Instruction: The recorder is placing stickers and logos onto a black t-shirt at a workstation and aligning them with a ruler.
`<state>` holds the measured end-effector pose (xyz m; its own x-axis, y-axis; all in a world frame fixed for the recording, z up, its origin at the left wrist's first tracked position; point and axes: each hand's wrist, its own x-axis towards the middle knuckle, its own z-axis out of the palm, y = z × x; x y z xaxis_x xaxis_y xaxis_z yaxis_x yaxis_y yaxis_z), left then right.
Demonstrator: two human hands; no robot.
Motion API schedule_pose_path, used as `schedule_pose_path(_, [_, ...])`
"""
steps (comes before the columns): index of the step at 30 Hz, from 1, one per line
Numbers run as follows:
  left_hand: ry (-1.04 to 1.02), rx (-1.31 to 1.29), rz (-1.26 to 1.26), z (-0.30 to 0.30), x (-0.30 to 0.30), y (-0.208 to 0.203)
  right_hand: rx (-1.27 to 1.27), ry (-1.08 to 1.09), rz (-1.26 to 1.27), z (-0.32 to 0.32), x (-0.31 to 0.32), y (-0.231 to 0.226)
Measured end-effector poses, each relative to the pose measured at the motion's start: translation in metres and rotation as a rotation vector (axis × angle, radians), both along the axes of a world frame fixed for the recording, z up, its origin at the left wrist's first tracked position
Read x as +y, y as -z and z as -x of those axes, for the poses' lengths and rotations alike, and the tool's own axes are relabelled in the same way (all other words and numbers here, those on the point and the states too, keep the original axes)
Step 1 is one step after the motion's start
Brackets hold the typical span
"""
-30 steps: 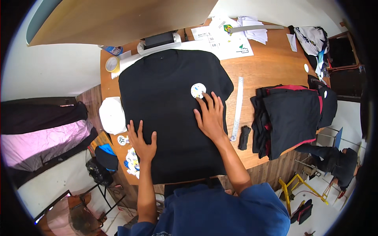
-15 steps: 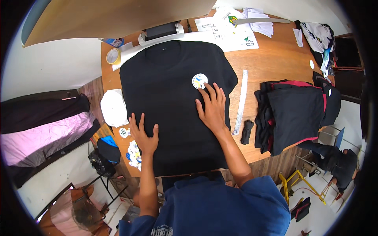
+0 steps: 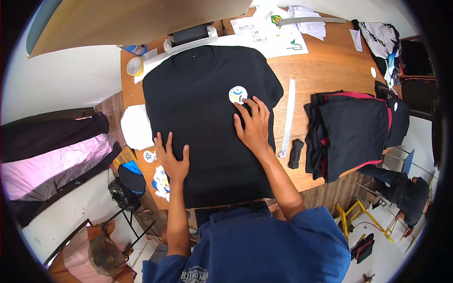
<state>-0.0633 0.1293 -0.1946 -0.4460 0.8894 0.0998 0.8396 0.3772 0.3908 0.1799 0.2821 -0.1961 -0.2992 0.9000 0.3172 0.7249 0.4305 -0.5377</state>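
A black T-shirt (image 3: pixel 203 141) lies spread out on the wooden table, its collar toward the far side. On its upper right chest sits a round white patch (image 3: pixel 238 94) with a blue, yellow and dark design. My right hand (image 3: pixel 255 126) rests with fingers apart, fingertips touching the patch's lower right edge and partly covering it. Flat on the shirt's lower left side is my left hand (image 3: pixel 173 161), fingers spread and holding nothing.
A clear ruler (image 3: pixel 287 118) and a small black bundle (image 3: pixel 296 153) lie right of the shirt, beside folded black-and-red garments (image 3: pixel 354 134). At left are a white cap (image 3: pixel 136 127), tape roll (image 3: pixel 135 66) and loose stickers (image 3: pixel 161 184). Another person (image 3: pixel 410 200) is at far right.
My right fingertips have shifted slightly at the patch, and its design looks a little turned. The left hand stays in place on the shirt. The whole view has shifted a little.
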Motion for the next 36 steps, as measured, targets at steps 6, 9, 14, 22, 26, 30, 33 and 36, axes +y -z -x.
schedule_pose_path(6, [0.016, -0.011, -0.021, -0.001, 0.002, 0.001, 0.097, 0.029, 0.002, -0.002, 0.000, 0.003])
schedule_pose_path(9, [0.012, -0.008, -0.017, -0.001, 0.000, 0.000, 0.219, 0.010, -0.081, -0.007, -0.002, 0.002])
schedule_pose_path(14, [0.064, 0.017, -0.029, 0.003, 0.003, 0.006, 0.592, 0.396, 0.128, -0.048, -0.045, 0.021])
schedule_pose_path(22, [0.048, 0.027, -0.051, 0.007, 0.002, 0.009, 0.155, 0.482, 0.439, -0.157, -0.158, 0.043])
schedule_pose_path(26, [0.066, 0.031, -0.065, 0.007, 0.002, 0.010, 0.163, 0.374, 0.350, -0.162, -0.157, 0.071])
schedule_pose_path(30, [0.067, 0.000, -0.065, 0.012, -0.004, 0.013, 0.143, 0.321, 0.265, -0.151, -0.160, 0.084])
schedule_pose_path(33, [0.073, 0.044, -0.119, 0.012, -0.004, 0.019, 0.210, 0.424, 0.332, -0.149, -0.162, 0.094])
schedule_pose_path(36, [0.090, 0.016, -0.150, 0.006, -0.002, 0.017, 0.164, 0.428, 0.084, -0.161, -0.159, 0.089])
